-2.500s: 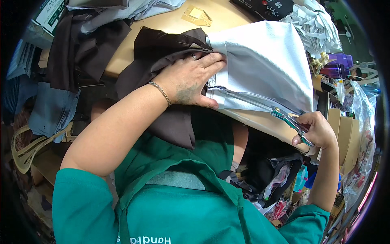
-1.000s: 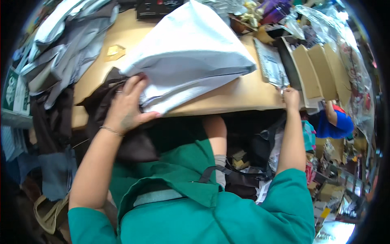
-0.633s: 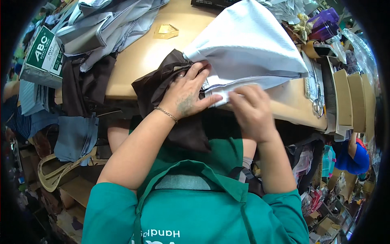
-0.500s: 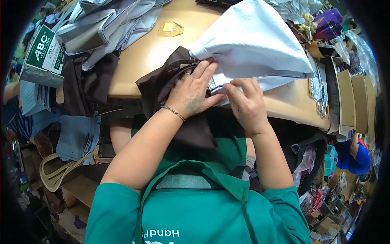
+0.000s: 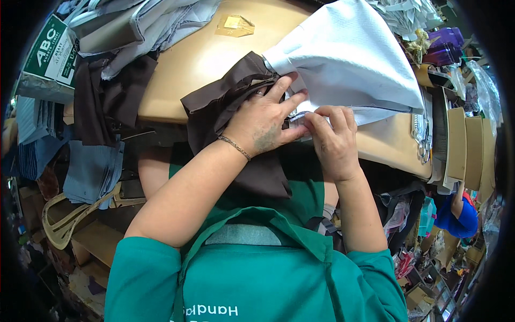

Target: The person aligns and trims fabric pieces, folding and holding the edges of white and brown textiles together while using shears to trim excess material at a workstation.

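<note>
My left hand (image 5: pixel 263 118) lies with fingers spread on a dark brown cloth (image 5: pixel 214 102), its fingertips reaching the edge of a large white fabric piece (image 5: pixel 348 59). The brown cloth bunches under that palm and hangs over the table's near edge. Close by, my right hand (image 5: pixel 337 140) pinches the white piece's near edge between thumb and fingers, beside a dark trim line. The two thumbs almost meet at this seam. Whatever lies under my left palm is hidden, as are the exact tips of my right fingers.
On the table (image 5: pixel 171 86) lies a transparent yellow piece (image 5: pixel 235 25). Scissors (image 5: pixel 425 150) rest at the right edge, near upright cardboard (image 5: pixel 456 142). A green-and-white box (image 5: pixel 51 53), grey fabric (image 5: pixel 112 35) and stacked blue cloth (image 5: pixel 94 169) crowd the left. Another person in blue (image 5: pixel 458 217) is at right.
The fingers of my left hand have parted more, the index stretching further right. Both hands stay at the same seam, sitting slightly further right in view. The surroundings have shifted a little.
</note>
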Demonstrator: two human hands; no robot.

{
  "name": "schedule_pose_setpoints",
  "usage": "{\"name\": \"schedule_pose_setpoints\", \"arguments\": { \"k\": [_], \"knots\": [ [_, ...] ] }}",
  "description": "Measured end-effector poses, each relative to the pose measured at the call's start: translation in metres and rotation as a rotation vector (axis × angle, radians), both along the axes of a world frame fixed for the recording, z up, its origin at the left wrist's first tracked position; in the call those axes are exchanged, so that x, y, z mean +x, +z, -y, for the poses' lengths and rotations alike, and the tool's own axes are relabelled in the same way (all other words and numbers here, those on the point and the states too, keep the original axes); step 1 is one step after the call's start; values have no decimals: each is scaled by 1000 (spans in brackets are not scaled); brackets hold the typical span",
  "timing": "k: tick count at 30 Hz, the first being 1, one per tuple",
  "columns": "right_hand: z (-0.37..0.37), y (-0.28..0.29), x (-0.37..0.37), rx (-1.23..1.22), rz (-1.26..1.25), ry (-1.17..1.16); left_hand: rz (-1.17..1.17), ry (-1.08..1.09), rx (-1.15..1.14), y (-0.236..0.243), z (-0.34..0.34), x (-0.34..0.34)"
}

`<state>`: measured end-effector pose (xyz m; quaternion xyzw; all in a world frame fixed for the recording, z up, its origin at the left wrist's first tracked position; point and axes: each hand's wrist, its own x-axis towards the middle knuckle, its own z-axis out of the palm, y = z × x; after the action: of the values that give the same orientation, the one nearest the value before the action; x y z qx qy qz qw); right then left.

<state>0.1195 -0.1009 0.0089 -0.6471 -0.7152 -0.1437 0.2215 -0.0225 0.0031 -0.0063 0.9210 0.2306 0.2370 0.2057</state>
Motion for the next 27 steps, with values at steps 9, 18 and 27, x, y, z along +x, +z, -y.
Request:
{"name": "schedule_pose_setpoints", "arguments": {
  "k": [9,18,27],
  "knots": [
    [1,-4,0,-70,-11,-24,-44,21,7,0,1,1],
    [8,-8,1,27,128,26,-54,35,33,2,1,2],
    [4,8,-9,-114,254,-118,-65,34,7,1,2,1]
  ]
}}
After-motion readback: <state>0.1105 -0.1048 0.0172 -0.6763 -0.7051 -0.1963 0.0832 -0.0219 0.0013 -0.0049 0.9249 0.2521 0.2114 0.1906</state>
